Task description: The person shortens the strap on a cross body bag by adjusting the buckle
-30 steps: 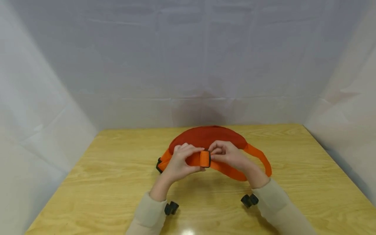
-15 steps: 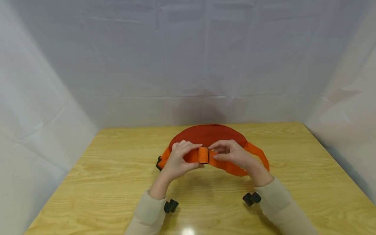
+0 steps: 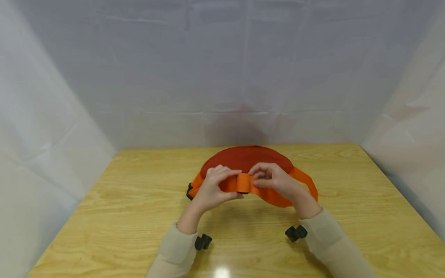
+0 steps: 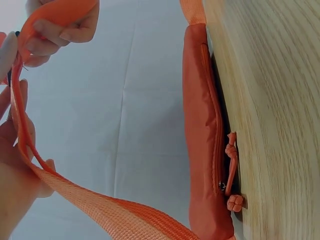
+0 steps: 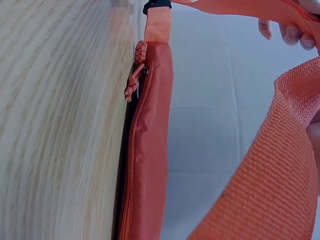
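Observation:
A red waist bag (image 3: 248,158) stands on the table with its orange webbing strap (image 3: 278,200) looped toward me. My left hand (image 3: 212,191) grips the strap at a black slide buckle (image 3: 244,192), thumb below and fingers above. Webbing is folded over the buckle and covers most of it. Just to the right, my right hand (image 3: 278,182) pinches the strap between thumb and forefinger. The left wrist view shows the bag's zipper and knotted zipper pull (image 4: 231,160), with the held strap (image 4: 95,202) raised in front of the bag.
At the strap's left end is a black clip buckle (image 3: 189,191). The wooden table (image 3: 139,216) has white sheeting (image 3: 222,77) behind it and on both sides. Black camera mounts (image 3: 203,242) stick out from both cuffs.
The buckle's black right edge, visible a second ago, is now covered by webbing. My right fingers have moved slightly away from the buckle, holding the strap; the left hand has barely moved.

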